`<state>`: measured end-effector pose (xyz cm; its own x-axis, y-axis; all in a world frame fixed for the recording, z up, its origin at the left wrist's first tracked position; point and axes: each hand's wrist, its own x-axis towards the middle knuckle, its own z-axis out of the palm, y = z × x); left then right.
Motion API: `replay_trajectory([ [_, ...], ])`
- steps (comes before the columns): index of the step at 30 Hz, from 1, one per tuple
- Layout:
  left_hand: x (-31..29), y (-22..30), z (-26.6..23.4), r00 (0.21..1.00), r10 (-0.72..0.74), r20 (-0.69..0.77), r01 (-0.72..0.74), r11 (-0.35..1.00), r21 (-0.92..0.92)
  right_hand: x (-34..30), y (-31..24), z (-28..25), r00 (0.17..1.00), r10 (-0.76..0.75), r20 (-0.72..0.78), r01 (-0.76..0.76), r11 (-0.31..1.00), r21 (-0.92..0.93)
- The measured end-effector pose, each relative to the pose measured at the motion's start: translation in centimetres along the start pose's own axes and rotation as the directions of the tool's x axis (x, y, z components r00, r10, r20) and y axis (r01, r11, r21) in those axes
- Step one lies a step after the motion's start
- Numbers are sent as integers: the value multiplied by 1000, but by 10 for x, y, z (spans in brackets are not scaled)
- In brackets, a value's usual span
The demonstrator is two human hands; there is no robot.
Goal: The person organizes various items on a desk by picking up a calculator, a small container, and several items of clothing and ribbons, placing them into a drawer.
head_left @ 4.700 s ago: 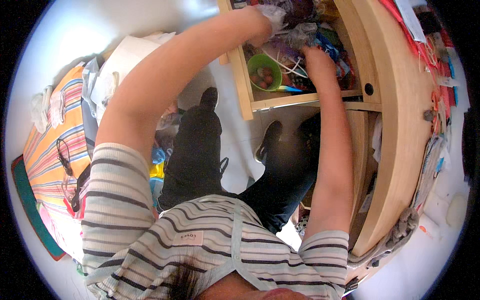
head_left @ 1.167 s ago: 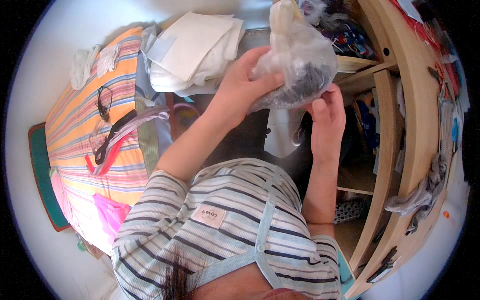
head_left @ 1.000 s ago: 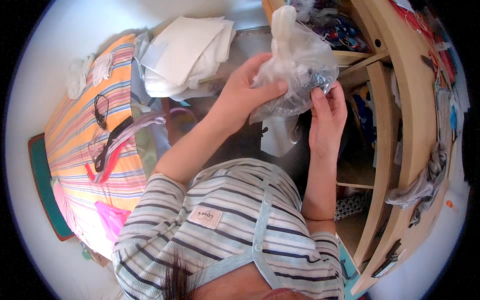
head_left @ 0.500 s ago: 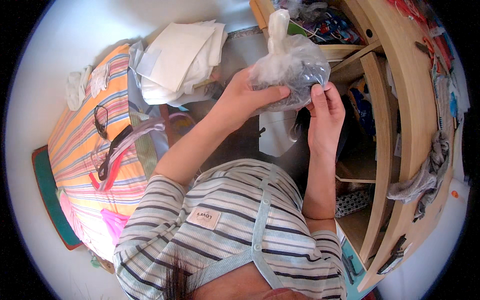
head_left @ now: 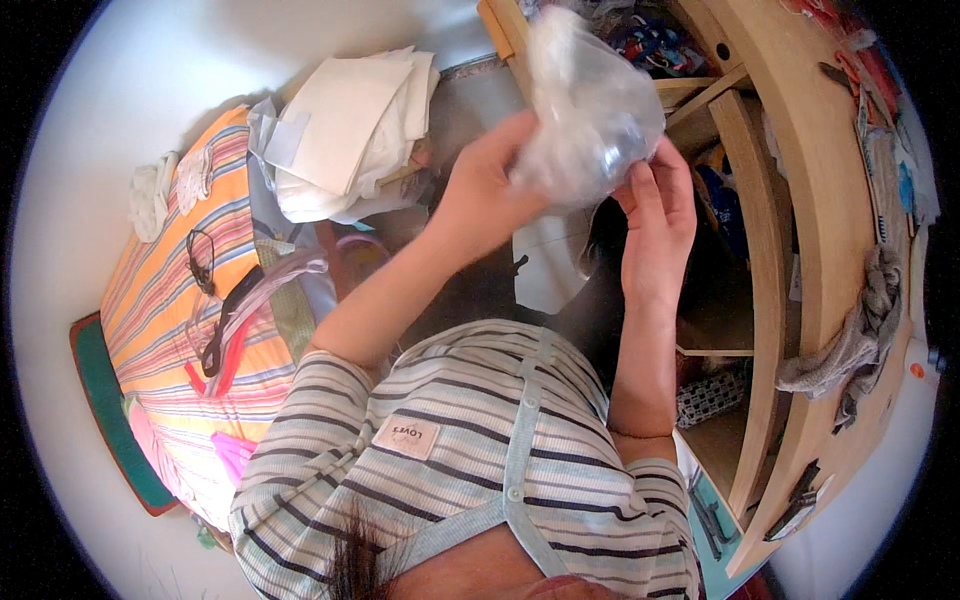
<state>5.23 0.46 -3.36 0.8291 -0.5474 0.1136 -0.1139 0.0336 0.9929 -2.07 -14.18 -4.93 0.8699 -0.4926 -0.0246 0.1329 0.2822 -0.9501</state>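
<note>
A clear plastic bag (head_left: pixel 590 105) hangs in front of me at chest height, blurred by motion, its bunched top pointing away from me. My left hand (head_left: pixel 492 182) is closed on its left side, with the fingertips hidden behind the plastic. At the bag's lower right edge, my right hand (head_left: pixel 660 210) pinches the plastic between thumb and fingers. Light glints off the bag, and its contents cannot be made out clearly.
To the right stands a wooden shelf unit (head_left: pixel 755 300) with a grey cloth (head_left: pixel 850 335) on its edge. At the left, a striped orange cover (head_left: pixel 180 300) bears straps and a dark cord (head_left: pixel 201 262). White sheets (head_left: pixel 350 115) are stacked beyond it.
The bag has tipped upward and turned between my hands, so the dark contents seen before are now mostly hidden by glare and blur. Both hands stay on it.
</note>
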Motion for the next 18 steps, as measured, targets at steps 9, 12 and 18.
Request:
replay_trajectory([
  [9, -3, 19, 16, 741, 547, 390, -668, 532, 521, -18, 6, -12, 1000, 8, 27, -19, 887, 462],
  [12, -13, 19, 17, 861, 415, 292, -502, 786, 361, -13, -5, -14, 995, 98, 22, -95, 854, 511],
  [18, -13, 4, 21, 979, -117, 167, 144, 977, -157, -11, -2, -28, 989, 30, 143, -96, 871, 483],
])
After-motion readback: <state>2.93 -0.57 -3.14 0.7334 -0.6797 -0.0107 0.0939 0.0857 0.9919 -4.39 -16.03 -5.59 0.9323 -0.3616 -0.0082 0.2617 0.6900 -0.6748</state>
